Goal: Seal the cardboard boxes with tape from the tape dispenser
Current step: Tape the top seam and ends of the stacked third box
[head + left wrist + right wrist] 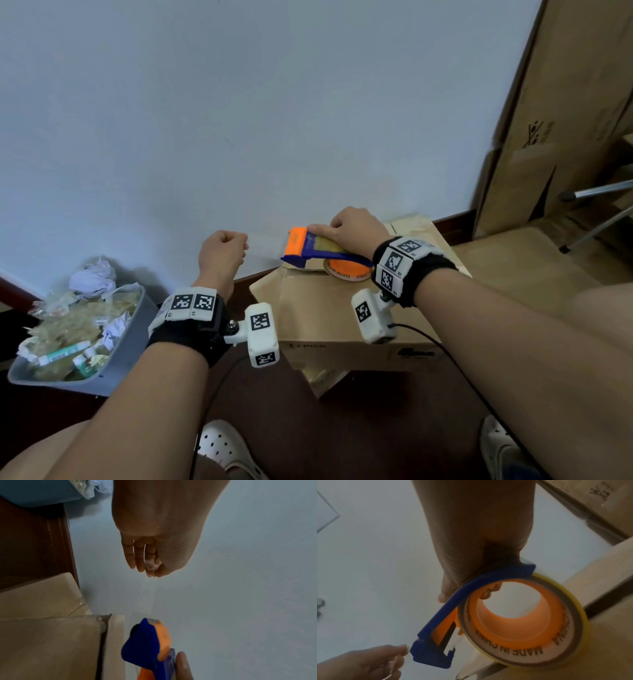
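Note:
A blue and orange tape dispenser point(308, 248) with a yellowish tape roll point(513, 622) hangs over the far left corner of a brown cardboard box point(342, 315). My right hand point(329, 229) grips the dispenser from above, fingers through the roll's orange core. Left of it, my left hand point(239, 243) pinches the free end of the clear tape point(150, 565) between thumb and fingers. A short clear strip point(265, 251) spans from the dispenser's mouth to that hand, off the box's left edge. The left wrist view shows the dispenser's nose point(145, 642) beside the box edge point(115, 642).
A grey bin point(130, 342) full of crumpled paper and tape scraps stands on the floor at left. Tall cardboard cartons point(565, 120) and a metal tripod leg point(599, 192) are at right. A white wall rises right behind the box. My white shoes point(222, 448) are below.

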Action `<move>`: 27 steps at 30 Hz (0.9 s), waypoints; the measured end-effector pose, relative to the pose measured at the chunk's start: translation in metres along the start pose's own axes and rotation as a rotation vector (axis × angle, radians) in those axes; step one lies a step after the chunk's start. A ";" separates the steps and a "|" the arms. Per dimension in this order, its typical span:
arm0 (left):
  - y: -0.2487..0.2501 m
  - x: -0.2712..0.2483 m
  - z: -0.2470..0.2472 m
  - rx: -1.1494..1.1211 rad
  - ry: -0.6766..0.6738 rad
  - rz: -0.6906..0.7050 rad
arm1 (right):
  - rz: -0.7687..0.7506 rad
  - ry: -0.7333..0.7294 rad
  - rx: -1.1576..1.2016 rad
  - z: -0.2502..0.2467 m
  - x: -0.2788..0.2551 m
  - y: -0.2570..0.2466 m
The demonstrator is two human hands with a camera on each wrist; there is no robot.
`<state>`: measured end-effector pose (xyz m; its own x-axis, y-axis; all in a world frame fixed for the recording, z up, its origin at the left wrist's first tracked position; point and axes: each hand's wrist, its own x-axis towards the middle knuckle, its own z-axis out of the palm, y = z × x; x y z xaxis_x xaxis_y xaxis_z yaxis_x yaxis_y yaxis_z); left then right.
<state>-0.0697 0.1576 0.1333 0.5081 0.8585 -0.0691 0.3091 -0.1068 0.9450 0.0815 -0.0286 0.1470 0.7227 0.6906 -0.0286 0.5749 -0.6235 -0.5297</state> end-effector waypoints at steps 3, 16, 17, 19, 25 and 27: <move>0.000 0.002 -0.004 0.047 0.026 0.031 | -0.006 -0.039 0.014 0.009 0.005 -0.003; -0.032 0.009 -0.008 0.088 0.038 -0.083 | -0.024 -0.057 -0.049 0.042 0.011 0.004; -0.035 0.010 -0.007 0.067 0.037 -0.097 | -0.026 -0.053 -0.051 0.041 0.012 0.004; -0.040 0.010 -0.006 0.014 0.020 -0.128 | -0.024 -0.045 -0.057 0.042 0.011 0.005; -0.054 0.012 0.000 -0.015 -0.008 -0.136 | -0.034 -0.139 -0.131 0.036 0.015 0.006; -0.057 0.014 0.002 -0.003 -0.008 -0.128 | -0.019 -0.197 -0.162 0.031 0.017 0.006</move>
<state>-0.0786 0.1743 0.0776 0.4714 0.8609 -0.1917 0.3696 0.0045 0.9292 0.0848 -0.0091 0.1168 0.6313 0.7511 -0.1932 0.6534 -0.6493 -0.3892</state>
